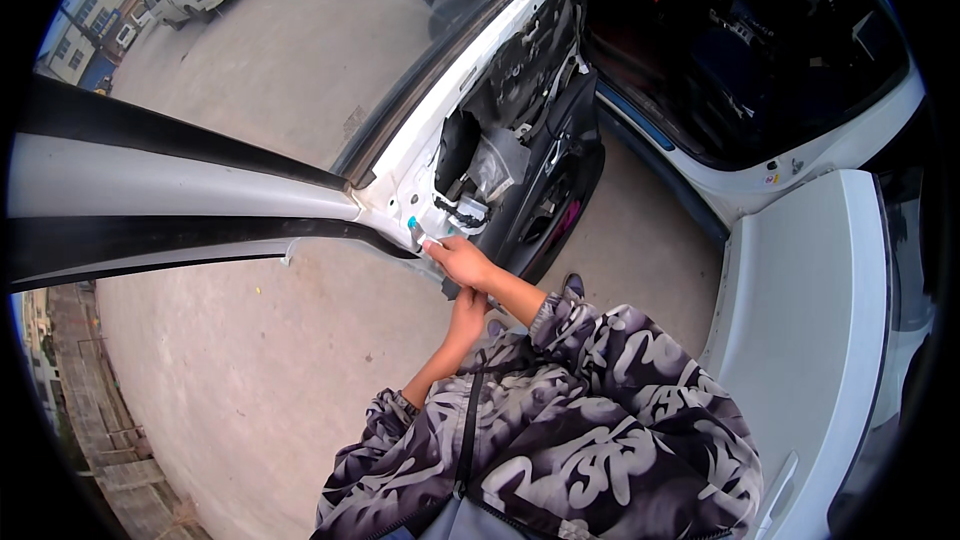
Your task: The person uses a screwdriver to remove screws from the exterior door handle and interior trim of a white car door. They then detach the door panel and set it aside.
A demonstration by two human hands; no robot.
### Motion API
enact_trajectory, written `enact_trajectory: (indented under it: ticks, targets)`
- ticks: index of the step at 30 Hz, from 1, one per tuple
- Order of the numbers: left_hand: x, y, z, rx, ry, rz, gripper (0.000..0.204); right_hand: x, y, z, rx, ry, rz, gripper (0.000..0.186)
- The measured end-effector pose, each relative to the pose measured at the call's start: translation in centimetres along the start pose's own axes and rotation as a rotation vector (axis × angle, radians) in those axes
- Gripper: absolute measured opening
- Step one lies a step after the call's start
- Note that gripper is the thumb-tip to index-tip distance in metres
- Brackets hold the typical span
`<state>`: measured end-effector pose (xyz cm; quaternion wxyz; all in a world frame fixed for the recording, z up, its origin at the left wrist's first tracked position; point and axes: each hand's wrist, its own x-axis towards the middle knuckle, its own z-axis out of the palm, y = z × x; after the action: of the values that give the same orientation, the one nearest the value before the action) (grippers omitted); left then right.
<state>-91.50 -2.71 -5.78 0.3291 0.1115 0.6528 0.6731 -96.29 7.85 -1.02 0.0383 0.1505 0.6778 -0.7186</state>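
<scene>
Concrete ground (240, 370) spreads below and to the left, beneath a white car (755, 188) at two o'clock. Its open door (402, 178) stands at twelve o'clock, the inner metal partly exposed; a second white door (800, 300) fills the view towards four o'clock. Dark door trim (545, 175) lies at one o'clock from the right hand (463, 260), whose grip is wrapped around a small pale piece (425, 238) at the door's near edge. The left hand (466, 315) sits just below it, towards six o'clock, fingers partly hidden, so I cannot tell its grip. Crumpled translucent plastic (498, 162) shows just past twelve o'clock from the right hand, black wiring (460, 214) nearer at twelve, and a tiny teal spot (412, 224) at ten.
</scene>
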Motion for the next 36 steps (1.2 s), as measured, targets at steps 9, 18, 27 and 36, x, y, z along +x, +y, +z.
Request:
enact_trajectory:
  ticks: [9,18,27,36]
  targets:
    - [0.6,-0.4,-1.5,0.397,0.161,0.101,0.028,0.8,1.5,1.6,0.185,-0.042,-0.018,0.047]
    - [2.2,-0.3,-5.0,0.627,0.133,0.109,0.022,1.7,2.5,2.6,0.430,-0.070,-0.040,0.044]
    - [2.6,-2.3,-1.7,0.174,-0.055,0.129,0.021,1.0,0.5,-0.5,-0.011,-0.025,0.025,0.047]
    - [3.1,0.1,-3.1,0.697,0.119,0.186,0.022,2.5,2.4,0.3,0.315,-0.145,-0.026,0.047]
